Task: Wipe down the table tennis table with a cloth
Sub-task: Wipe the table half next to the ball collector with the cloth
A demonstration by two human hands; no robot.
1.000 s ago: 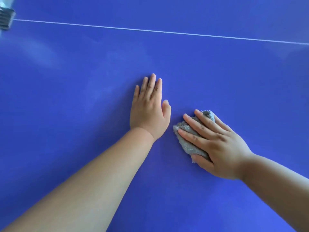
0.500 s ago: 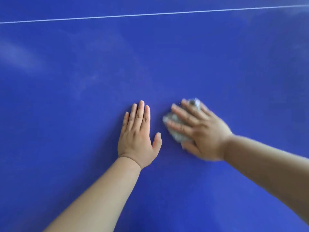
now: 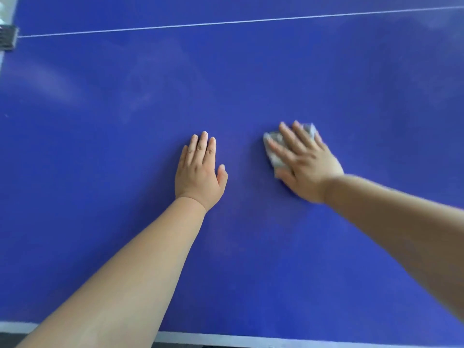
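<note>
At the far left edge of the blue table (image 3: 251,259), a dark net clamp (image 3: 8,37) grips the side, and a thin white line (image 3: 226,22) runs from it across the top of the view. Just right of the clamp, pale hazy smears (image 3: 50,81) lie on the surface, well apart from both hands.

Toward the middle, the left hand (image 3: 198,172) rests palm down on the table. Its fingers are straight and together, pointing away from the person, and it holds nothing. It looks like a brace.

A strip of bare blue separates it from the grey cloth (image 3: 275,149), which lies bunched to its right. The right hand (image 3: 308,167) presses the cloth flat with spread, straight fingers. Cloth shows past the fingertips and on the thumb side, but the hand covers too much to tell its long axis. This hand is blurred, which suggests a stroke in progress.

The right hand alone has the cloth. The left hand sits between the cloth and the smears, so a sweep toward them would probably have to pass beyond its fingertips.
</note>
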